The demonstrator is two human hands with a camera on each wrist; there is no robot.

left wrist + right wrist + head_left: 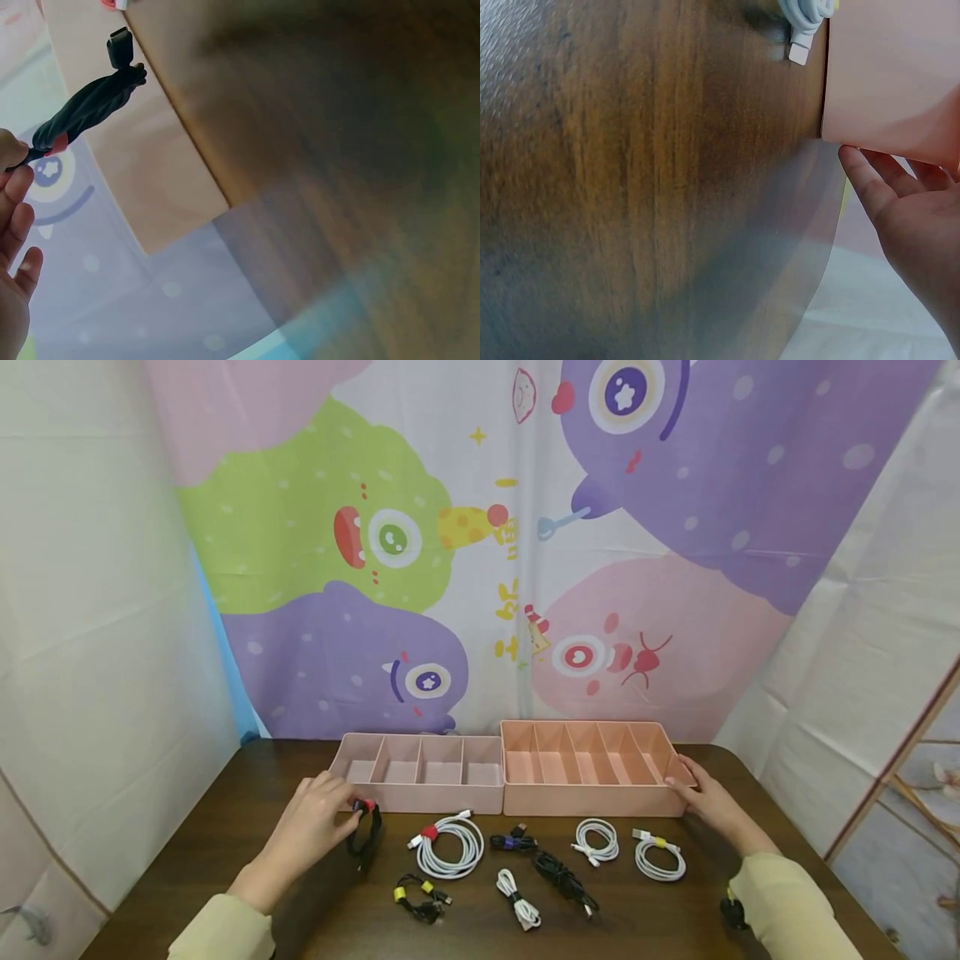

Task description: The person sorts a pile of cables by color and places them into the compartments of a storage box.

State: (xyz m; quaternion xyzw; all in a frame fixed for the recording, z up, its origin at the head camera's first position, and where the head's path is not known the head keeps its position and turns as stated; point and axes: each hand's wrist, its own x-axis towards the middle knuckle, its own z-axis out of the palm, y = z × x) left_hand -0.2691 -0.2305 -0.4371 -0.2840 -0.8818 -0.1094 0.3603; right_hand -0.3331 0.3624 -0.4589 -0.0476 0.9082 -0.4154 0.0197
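My left hand [300, 827] pinches a bundled black cable [366, 837] with a red tie, held up in front of the mauve box's left end. In the left wrist view the twisted cable [90, 109] points its connector away from the fingers. The mauve divided box [438, 799] stands against the peach divided box [592, 801]; the compartments that show hold nothing. At the peach box's right end rests my right hand [712, 802], thumb near the front corner. The right wrist view shows its fairly straight fingers [870, 180] along that end wall.
On the brown table [225, 827], in front of the boxes, lie white coiled cables [467, 852], a folded white cable [517, 902] and several black cables [564, 881], most with coloured ties. A cartoon-printed curtain [487, 552] hangs right behind the boxes.
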